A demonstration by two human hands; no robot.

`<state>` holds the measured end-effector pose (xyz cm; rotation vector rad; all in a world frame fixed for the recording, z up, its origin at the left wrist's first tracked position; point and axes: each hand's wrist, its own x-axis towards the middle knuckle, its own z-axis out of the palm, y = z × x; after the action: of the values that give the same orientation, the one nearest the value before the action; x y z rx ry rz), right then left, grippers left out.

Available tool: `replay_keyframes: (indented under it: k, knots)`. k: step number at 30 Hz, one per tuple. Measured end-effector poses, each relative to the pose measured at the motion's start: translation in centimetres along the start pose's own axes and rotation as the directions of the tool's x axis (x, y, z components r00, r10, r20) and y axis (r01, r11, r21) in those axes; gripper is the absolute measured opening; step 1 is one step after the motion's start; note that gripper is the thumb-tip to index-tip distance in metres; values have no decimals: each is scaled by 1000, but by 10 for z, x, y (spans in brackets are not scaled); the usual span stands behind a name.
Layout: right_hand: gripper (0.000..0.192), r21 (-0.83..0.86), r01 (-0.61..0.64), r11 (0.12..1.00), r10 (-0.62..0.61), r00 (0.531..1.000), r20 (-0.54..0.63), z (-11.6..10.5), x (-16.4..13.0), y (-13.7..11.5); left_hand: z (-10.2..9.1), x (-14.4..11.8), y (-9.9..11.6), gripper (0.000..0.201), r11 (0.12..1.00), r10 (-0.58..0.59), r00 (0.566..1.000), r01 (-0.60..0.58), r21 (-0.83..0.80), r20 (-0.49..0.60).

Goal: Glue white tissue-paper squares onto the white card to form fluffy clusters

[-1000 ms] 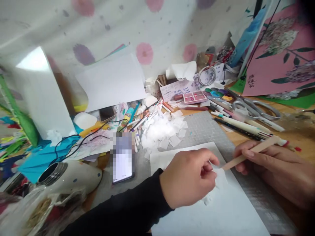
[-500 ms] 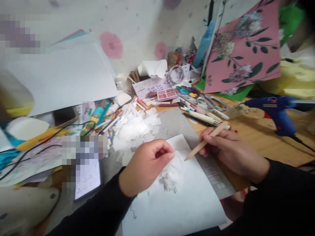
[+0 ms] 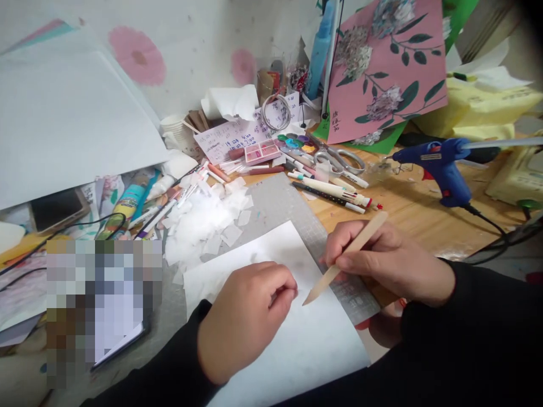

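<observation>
My right hand grips a flat wooden stick with a pointed end. The point slants down to the left, just above a white sheet of paper. Close to that tip, my left hand is over the sheet with fingers curled and thumb pressed to them. What it pinches, if anything, is hidden behind the fingers. Beyond my left hand lies a heap of small white paper squares, spread on a grey cutting mat.
A blue glue gun stands on the wooden table at right. Pens and scissors lie behind the sheet. A pink picture with raised flowers leans at the back. A partly blurred phone is at left.
The view has shifted right and come closer. The crumpled white tissue bunch seen below my left hand is no longer visible. The stick stays in my right hand.
</observation>
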<state>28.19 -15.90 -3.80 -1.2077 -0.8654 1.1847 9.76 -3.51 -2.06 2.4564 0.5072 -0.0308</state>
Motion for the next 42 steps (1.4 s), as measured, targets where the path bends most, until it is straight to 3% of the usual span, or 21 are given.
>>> replay_keyframes:
  k: [7, 13, 18, 24, 31, 42]
  knots:
    - [11, -218, 67, 974, -61, 998, 33, 5, 1, 4, 1, 3, -4, 19, 999, 26, 999, -25, 48, -27]
    - [15, -423, 156, 892, -138, 988, 75, 6, 3, 7, -5, 0, -6, 16, 1000, 11, 1000, -11, 0, -19]
    - [14, -440, 158, 884, -146, 987, 59, 8, 3, 7, -9, 2, -12, 13, 999, -31, 997, 29, -22, -75]
    - [10, -457, 148, 877, -171, 985, -9, 11, 3, 8, -10, 8, -16, 12, 983, -136, 991, 135, -128, 8]
    - [14, -497, 174, 850, -229, 972, -51, 14, -2, 15, -13, 9, -15, 13, 962, -169, 984, 178, -207, 57]
    - [11, -555, 284, 782, -311, 949, 47, 19, -4, 19, -13, 9, -18, 13, 960, -155, 985, 167, -226, 71]
